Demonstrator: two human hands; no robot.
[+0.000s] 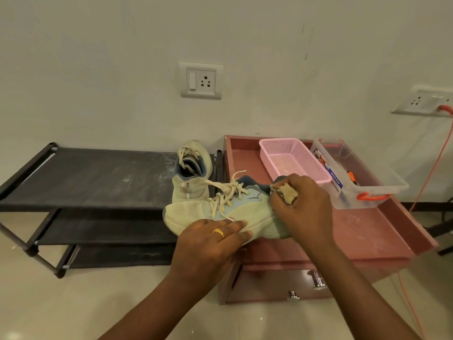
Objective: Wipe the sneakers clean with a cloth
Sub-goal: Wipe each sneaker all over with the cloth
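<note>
**Mia:** Where is the shoe they are cleaning?

**Sam:** The sneaker lies across the gap. Its toe is by the black shoe rack and its heel is over the pink surface. The other sneaker stands just behind it on the rack.

**Mia:** What are the hands doing?

**Sam:** The left hand lies flat on the side of the sneaker. Its fingers are straight and close together. The right hand is curled round a small tan cloth, bunched up, right at the blue rim of the heel.

**Mia:** So it is the heel's turn?

**Sam:** I think so. The other sneaker looks like it has not had its turn yet.

**Mia:** How do you wipe it well?

**Sam:** Press down with the flat hand so the shoe can't slide or roll off the edge. Rub with short strokes and push the cloth into the fold under the rim, where dirt hides. Turn the cloth to a clean bit when it gets grubby.

**Mia:** Anything to watch?

**Sam:** The loose laces. Don't drag them along. And the pink basket sits near the elbow side, so go gently
</note>
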